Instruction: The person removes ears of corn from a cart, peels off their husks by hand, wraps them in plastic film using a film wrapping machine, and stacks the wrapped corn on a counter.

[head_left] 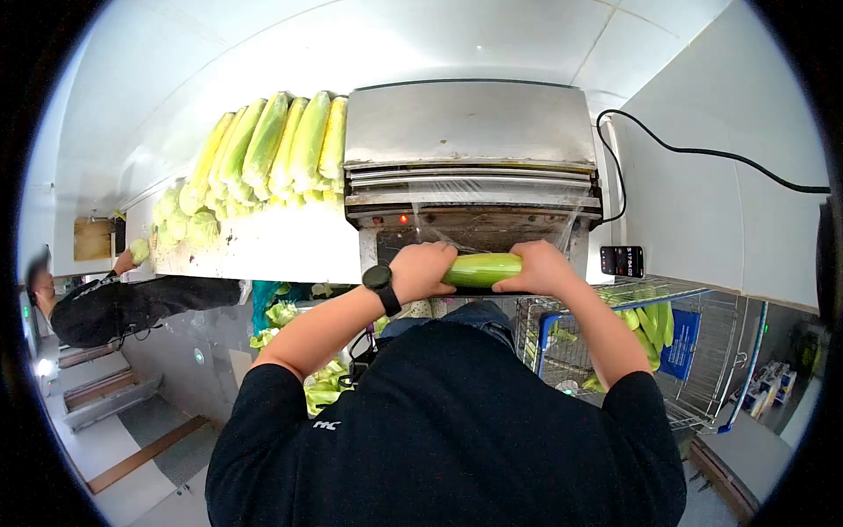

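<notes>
An ear of corn [483,270] in pale green husk lies crosswise between my two hands at the front of a cling-film wrapping machine [470,127]. My left hand [423,270], below a dark wristwatch [382,285], is closed on the corn's left end. Around its right end my right hand [540,268] is closed, fingers bent. Clear film [500,191] stretches from the machine's rollers down toward both hands. How far it covers the corn cannot be made out. A red light glows on the machine's front.
Several wrapped corn ears [277,145] are stacked left of the machine. A phone [622,261] and black cable [702,145] are at the right. Below stands a wire cart [716,351] with green corn. Leafy scraps [325,386] lie lower left. Another person's dark sleeve [149,307] shows farther left.
</notes>
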Demonstrator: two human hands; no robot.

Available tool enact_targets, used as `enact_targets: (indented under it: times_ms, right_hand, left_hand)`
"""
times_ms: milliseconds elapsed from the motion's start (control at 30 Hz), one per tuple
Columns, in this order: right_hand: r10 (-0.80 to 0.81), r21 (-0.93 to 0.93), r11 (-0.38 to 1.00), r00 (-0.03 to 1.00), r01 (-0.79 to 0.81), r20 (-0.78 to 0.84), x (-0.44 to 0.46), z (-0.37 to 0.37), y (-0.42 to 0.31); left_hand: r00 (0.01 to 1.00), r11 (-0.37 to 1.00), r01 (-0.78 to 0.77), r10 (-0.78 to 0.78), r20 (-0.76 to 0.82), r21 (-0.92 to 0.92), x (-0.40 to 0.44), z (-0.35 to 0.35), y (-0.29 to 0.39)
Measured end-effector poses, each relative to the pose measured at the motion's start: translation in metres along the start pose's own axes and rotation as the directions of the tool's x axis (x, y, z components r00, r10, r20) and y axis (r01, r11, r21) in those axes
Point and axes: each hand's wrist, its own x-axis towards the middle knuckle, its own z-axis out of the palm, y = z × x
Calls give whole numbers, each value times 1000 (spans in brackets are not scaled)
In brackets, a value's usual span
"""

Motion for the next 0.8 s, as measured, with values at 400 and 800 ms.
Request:
enact_targets:
  times_ms: [400, 800]
  right_hand:
    - [93, 284, 946, 971, -155, 219, -73, 62, -50]
    - [150, 558, 827, 982, -59, -118, -164, 105, -166]
  left_hand:
    - [984, 969, -148, 165, 72, -198, -100, -7, -9]
    - [728, 916, -372, 190, -658, -147, -133, -26, -13]
